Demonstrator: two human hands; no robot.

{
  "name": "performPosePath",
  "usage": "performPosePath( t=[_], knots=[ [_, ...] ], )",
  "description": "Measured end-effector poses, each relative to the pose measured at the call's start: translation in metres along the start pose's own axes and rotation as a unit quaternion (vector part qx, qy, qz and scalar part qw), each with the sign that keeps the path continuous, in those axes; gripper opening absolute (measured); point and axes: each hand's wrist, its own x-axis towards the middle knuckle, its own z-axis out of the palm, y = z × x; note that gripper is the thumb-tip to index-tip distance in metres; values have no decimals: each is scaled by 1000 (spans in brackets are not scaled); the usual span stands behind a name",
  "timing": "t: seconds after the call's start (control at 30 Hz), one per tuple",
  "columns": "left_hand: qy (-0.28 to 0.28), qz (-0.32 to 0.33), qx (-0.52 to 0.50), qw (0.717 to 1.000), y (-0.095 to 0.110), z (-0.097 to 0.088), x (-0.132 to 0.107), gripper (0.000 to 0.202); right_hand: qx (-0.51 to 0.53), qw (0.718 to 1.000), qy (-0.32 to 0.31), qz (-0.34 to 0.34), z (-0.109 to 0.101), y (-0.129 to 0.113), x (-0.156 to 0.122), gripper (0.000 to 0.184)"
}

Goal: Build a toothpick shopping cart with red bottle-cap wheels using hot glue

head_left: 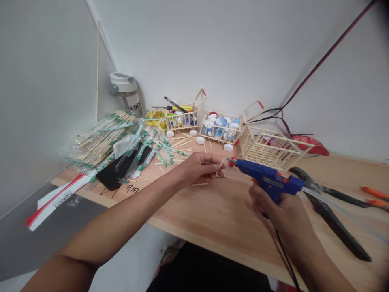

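Note:
My right hand grips a blue hot glue gun, its nozzle pointing left. Between the fingertips of my left hand is a short wooden stick, with the nozzle tip close to its upper end; whether they touch I cannot tell. Another short stick lies on the table below my left fingers. Just behind the nozzle sits a small red cap. A stick-built cart basket stands behind the glue gun, tilted, with a red-tipped handle at its left.
Two wheeled stick carts filled with bottle caps stand near the wall. At left lie packed chopsticks, torn wrappers, a phone and a bottle. Black-handled cutters and orange-handled pliers lie at right. Glue gun cord hangs over the front edge.

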Motion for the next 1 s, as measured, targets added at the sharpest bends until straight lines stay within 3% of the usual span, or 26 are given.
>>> performPosePath(
  t=[0.13, 0.4, 0.6, 0.7, 0.8, 0.9, 1.0],
  knots=[
    [-4, 1, 1, 1000, 0, 0, 0, 41, -11, 1000, 18, 22, 1, 2, 0, 35],
    [-7, -4, 13, 1000, 2, -1, -2, 44, 22, 999, 39, 1, 8, -13, -7, 31],
    [-48, 17, -8, 999, 4, -5, -3, 38, 1, 998, 51, 27, 6, -18, -9, 28],
    [-29, 40, -12, 999, 5, -10, -2, 38, 78, 997, 0, 7, 3, -18, -8, 29],
    [12, 58, -5, 998, 4, -15, 0, 37, 217, 975, -47, 7, 1, -21, -8, 32],
    [25, 70, 5, 997, 3, -19, 1, 36, 311, 950, -9, 28, -6, -28, -8, 37],
    [35, 82, 9, 996, 2, -22, 1, 35, 312, 949, 22, 45, -26, -29, -6, 47]
  ],
)
